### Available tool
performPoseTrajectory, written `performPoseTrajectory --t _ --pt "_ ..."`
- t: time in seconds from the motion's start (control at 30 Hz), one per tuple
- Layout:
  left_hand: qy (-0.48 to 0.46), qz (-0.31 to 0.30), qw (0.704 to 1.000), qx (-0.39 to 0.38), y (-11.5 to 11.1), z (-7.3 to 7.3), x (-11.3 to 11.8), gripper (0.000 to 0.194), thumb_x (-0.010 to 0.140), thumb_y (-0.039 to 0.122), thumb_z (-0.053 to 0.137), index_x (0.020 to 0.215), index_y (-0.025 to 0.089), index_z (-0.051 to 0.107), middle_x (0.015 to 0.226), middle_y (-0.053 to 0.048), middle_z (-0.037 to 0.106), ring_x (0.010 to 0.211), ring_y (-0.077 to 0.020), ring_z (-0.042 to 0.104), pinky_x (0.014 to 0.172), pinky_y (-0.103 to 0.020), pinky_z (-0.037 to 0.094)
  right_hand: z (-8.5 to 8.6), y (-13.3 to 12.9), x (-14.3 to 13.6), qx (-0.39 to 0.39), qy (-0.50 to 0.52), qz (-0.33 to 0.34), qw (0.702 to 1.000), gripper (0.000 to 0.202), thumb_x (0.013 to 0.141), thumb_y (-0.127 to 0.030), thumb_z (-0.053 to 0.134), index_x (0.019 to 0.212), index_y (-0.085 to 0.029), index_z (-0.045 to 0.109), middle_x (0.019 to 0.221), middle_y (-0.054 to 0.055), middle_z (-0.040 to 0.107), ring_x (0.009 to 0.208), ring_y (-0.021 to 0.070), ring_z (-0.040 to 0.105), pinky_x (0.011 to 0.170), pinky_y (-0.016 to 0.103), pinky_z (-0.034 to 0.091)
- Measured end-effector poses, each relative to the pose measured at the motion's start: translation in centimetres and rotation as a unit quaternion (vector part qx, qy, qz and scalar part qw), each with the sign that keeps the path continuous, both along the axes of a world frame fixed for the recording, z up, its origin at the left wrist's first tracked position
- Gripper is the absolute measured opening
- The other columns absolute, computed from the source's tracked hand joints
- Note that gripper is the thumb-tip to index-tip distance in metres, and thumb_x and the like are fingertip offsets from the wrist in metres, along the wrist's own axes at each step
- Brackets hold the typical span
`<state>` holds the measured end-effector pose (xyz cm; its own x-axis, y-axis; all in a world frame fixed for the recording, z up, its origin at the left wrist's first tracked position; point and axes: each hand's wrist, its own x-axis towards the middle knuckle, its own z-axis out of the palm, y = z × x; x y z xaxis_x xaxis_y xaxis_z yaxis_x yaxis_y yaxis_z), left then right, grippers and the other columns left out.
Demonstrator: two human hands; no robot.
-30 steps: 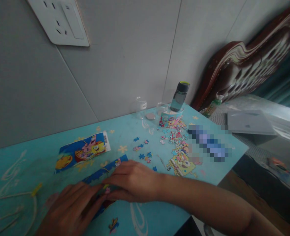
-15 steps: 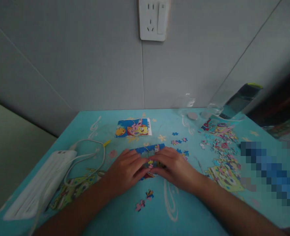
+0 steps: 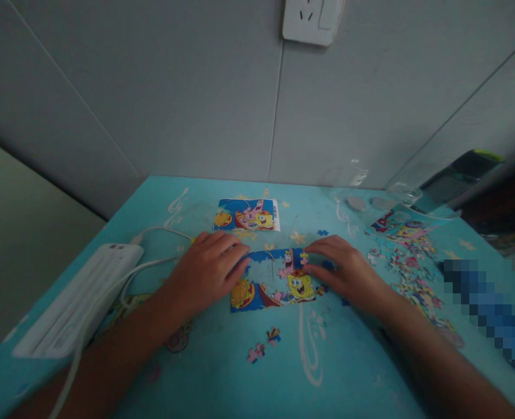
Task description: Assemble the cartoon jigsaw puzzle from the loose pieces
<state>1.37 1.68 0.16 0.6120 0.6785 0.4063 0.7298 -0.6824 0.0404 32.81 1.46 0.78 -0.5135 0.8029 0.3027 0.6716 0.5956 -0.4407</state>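
Note:
A partly assembled jigsaw puzzle point(image 3: 299, 286) with yellow and pink cartoon figures lies on the blue table between my hands, a gap in its middle. My left hand point(image 3: 211, 269) is at its left edge, fingers curved and a little apart, nothing seen in them. Over on the right edge, my right hand point(image 3: 342, 267) has thumb and index finger close together at a small puzzle piece point(image 3: 304, 258) by the upper right corner. The matching picture card point(image 3: 246, 214) lies behind the puzzle. Loose joined pieces point(image 3: 262, 344) lie in front of it.
A white power strip point(image 3: 82, 299) with cables lies at left. On the right are a pile of puzzle pieces point(image 3: 414, 262), another picture card point(image 3: 403, 223), clear containers point(image 3: 405, 193) and a pixelated blue object point(image 3: 488, 314). A wall stands behind.
My hands have moved apart from the puzzle's middle to its two sides, uncovering it. The view has shifted, so the wall socket appears higher and further right.

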Motion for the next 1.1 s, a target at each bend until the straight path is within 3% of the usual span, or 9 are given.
performPoseTrajectory --t 0.1,0.27,0.6,1.1 --pt "0.007 0.026 1.0 0.014 0.4 0.2 -0.5 0.018 0.099 0.028 0.053 0.103 0.018 0.067 0.098 -0.007 0.066 0.093 -0.024 0.057 0.082 -0.04 0.042 -0.4 -0.5 -0.7 -0.018 -0.006 0.04 0.999 0.029 0.092 -0.034 0.068 0.119 -0.025 0.069 0.115 0.008 0.069 0.108 0.0237 0.063 0.096 0.044 0.05" --pt "0.032 0.014 0.999 -0.006 0.4 0.0 -0.1 0.02 0.099 0.028 0.051 0.1 0.019 0.068 0.092 -0.006 0.064 0.091 -0.0234 0.057 0.082 -0.04 0.041 -0.9 -1.4 -1.9 -0.034 -0.025 0.086 0.995 0.032 0.091 -0.035 0.069 0.122 -0.029 0.068 0.122 0.007 0.066 0.113 0.024 0.06 0.101 0.047 0.046" --pt "0.04 -0.022 0.998 -0.043 -0.3 -0.9 1.1 0.022 0.101 0.028 0.049 0.101 0.018 0.068 0.091 -0.006 0.063 0.089 -0.0222 0.056 0.079 -0.039 0.04 -1.7 -2.6 -3.7 -0.044 -0.002 0.068 0.997 0.033 0.09 -0.033 0.071 0.122 -0.028 0.068 0.122 0.008 0.064 0.117 0.0266 0.058 0.1 0.047 0.047" --pt "0.043 -0.037 0.997 -0.053 -0.7 -1.1 1.4 0.021 0.101 0.026 0.048 0.1 0.018 0.068 0.09 -0.006 0.064 0.088 -0.0214 0.055 0.077 -0.039 0.039 -1.5 -2.5 -3.6 -0.035 0.003 0.076 0.996 0.03 0.094 -0.033 0.065 0.123 -0.026 0.068 0.115 0.009 0.068 0.111 0.0258 0.061 0.097 0.046 0.049"
